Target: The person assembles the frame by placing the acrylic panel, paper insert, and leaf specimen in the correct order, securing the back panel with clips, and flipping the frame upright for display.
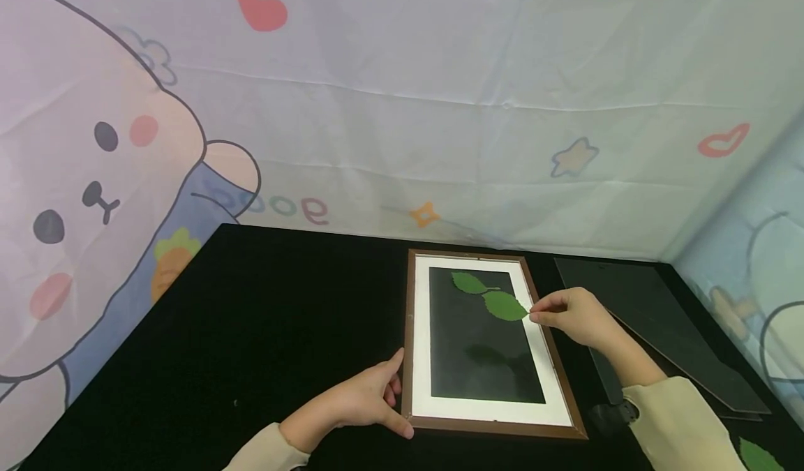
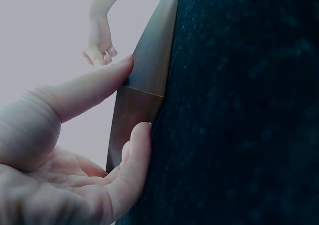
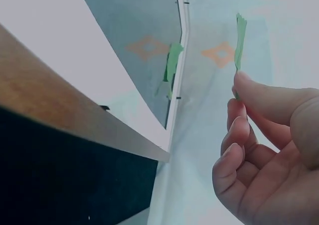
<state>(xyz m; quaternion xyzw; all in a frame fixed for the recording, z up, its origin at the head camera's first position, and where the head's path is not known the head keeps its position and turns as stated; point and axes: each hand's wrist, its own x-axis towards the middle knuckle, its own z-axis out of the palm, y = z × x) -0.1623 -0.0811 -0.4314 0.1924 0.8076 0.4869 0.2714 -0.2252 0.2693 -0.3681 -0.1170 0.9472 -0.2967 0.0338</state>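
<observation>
My right hand (image 1: 581, 316) pinches a green leaf (image 1: 504, 306) by its stem end, thumb against fingers. In the right wrist view this leaf (image 3: 240, 35) stands up edge-on from the fingertips. Below it lies a brown wooden picture frame (image 1: 490, 428) with a white mat (image 1: 422, 359) and a dark, glossy middle panel (image 1: 465, 373) that mirrors the held leaf. A second green leaf (image 1: 467, 282) lies near the panel's upper edge. At the near left corner, my left hand (image 1: 364, 400) holds the frame, thumb on one side of the corner and fingers on the other.
Dark flat boards (image 1: 659, 331) lie overlapping to the right of the frame. Another leaf (image 1: 756, 455) shows at the bottom right edge. A black cloth (image 1: 283, 317) covers the table, and a printed fabric backdrop (image 1: 402, 108) hangs behind it.
</observation>
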